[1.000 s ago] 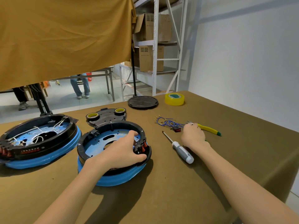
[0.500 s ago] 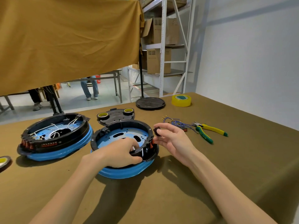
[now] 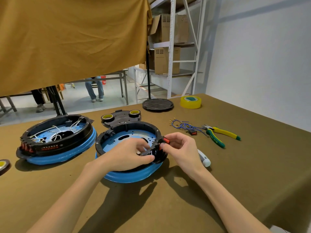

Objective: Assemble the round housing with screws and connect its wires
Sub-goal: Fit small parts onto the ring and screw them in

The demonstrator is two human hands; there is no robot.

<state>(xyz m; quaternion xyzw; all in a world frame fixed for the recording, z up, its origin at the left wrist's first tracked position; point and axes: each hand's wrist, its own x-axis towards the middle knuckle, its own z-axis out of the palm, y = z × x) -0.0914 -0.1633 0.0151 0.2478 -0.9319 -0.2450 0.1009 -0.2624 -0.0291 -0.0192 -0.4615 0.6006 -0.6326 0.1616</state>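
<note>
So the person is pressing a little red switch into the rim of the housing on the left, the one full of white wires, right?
Not quite. In the head view the right hand presses the red switch into the rim of the right housing, which has no white wires; the left hand steadies it.

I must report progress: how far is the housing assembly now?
Early stage. Done: some red switches sit in the housing rim. In hand: the right hand pinches a switch at the rim; the left hand grips the rim. Left: blue wires lie unconnected.
</note>
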